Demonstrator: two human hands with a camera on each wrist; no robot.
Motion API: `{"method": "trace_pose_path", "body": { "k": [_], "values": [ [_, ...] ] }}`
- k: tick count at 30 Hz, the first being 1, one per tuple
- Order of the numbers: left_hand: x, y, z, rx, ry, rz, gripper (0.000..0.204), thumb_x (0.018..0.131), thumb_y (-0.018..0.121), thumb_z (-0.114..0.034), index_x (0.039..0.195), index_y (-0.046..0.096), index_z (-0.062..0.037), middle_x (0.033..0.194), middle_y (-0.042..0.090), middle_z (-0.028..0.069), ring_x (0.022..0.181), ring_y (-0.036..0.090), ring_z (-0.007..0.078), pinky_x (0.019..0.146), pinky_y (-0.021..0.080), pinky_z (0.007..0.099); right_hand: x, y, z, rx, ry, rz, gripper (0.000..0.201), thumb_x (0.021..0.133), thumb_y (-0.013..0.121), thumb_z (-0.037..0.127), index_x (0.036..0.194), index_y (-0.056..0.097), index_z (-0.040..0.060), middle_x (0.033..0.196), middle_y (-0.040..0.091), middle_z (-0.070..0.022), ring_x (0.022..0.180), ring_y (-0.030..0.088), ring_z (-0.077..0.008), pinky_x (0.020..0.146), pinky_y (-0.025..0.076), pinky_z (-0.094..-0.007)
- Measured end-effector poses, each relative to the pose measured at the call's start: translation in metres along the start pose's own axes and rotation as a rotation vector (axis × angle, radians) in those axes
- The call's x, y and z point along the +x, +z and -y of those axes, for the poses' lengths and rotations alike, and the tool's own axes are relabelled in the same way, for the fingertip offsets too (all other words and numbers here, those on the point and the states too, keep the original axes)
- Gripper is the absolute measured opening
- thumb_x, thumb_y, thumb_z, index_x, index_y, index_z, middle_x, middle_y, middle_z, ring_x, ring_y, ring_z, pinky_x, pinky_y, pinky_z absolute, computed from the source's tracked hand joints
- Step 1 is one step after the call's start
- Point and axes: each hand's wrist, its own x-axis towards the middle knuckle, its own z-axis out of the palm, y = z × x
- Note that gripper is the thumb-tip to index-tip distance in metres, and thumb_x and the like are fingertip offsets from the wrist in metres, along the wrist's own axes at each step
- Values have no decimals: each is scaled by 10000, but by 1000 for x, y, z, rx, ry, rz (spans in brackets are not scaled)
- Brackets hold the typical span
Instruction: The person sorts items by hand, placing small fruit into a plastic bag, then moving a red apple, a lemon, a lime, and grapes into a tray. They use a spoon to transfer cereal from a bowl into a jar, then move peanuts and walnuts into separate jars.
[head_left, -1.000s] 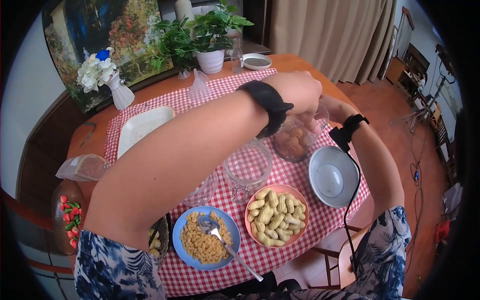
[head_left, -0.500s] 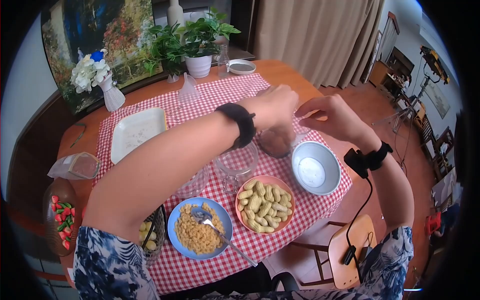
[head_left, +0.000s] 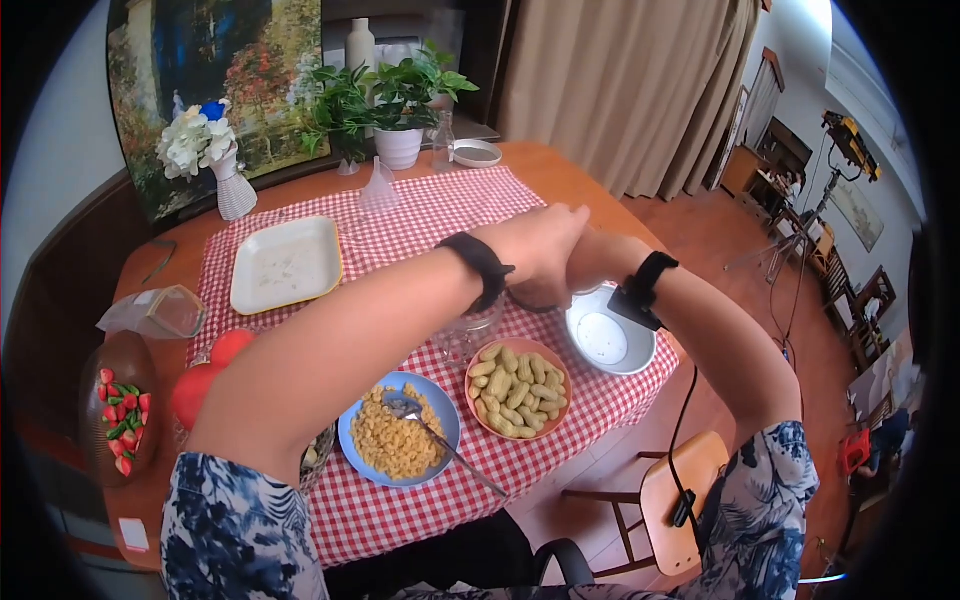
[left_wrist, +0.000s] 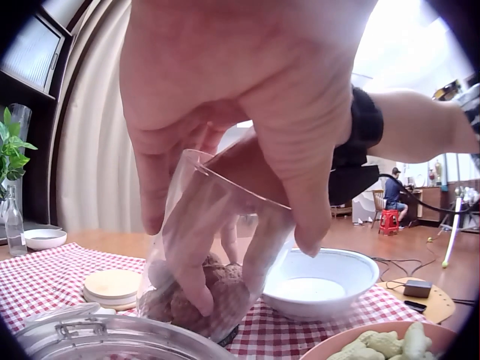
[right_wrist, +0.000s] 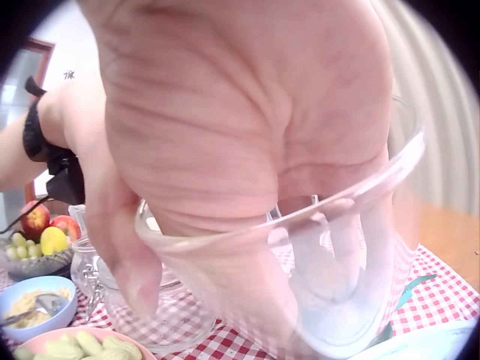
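My left hand grips a clear tumbler-like container from above, thumb and fingers on either side of its rim. Brown, lumpy round pieces that look like walnuts lie in its bottom. My right hand reaches down through the mouth, fingers extended inside and right at the brown pieces. From the head view the hands overlap and hide most of the container. Close to the right hand stands a whitish metal bowl. A clasp-lid glass jar is nearest the left wrist.
Toward the front are a pink plate of peanuts and a blue plate of small pasta with a spoon. A white tray, a funnel and potted plants stand farther back. Red fruit shows beside the left forearm.
Half a second ago my right hand was apart, to the right of the left hand; it has moved left and into the container. My left hand keeps its hold. The head view has shifted.
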Motion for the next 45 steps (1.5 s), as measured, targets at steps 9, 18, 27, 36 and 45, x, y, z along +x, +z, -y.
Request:
{"method": "trace_pose_path", "body": {
  "k": [9,18,27,36,45],
  "values": [
    [-9,2,-2,38,-18,-49,887,467,944,-276,1152,494,64,1070,643,242,1021,647,381,867,556,403,-4,-15,27,69,0,-18,275,791,719,102,1052,683,24,975,712,-164,928,685,-310,796,544,-387],
    [-9,-5,-10,80,-15,-1,867,471,951,-263,1144,513,64,1059,669,240,1004,667,374,863,562,399,-7,-24,48,173,21,-59,271,800,714,91,1061,681,24,972,712,-161,926,684,-310,795,544,-385],
    [-11,-13,-21,64,-53,43,790,503,904,-206,1135,517,68,1043,683,261,1007,677,378,830,586,400,-68,-43,50,127,-18,-259,252,829,700,50,1078,672,23,962,715,-147,873,692,-283,762,546,-356],
    [1,-10,-13,128,-19,53,945,467,946,-312,1188,496,101,994,679,263,959,687,359,792,579,381,-148,0,43,442,298,-224,231,846,712,54,1072,671,31,894,743,-59,786,689,-156,760,541,-314],
    [2,-10,-3,159,4,48,1054,484,952,-348,1290,461,122,1023,685,260,961,687,362,795,580,377,-136,41,36,553,328,-109,261,831,742,101,1082,697,46,984,743,-58,927,674,-143,885,514,-332]
  ]
}}
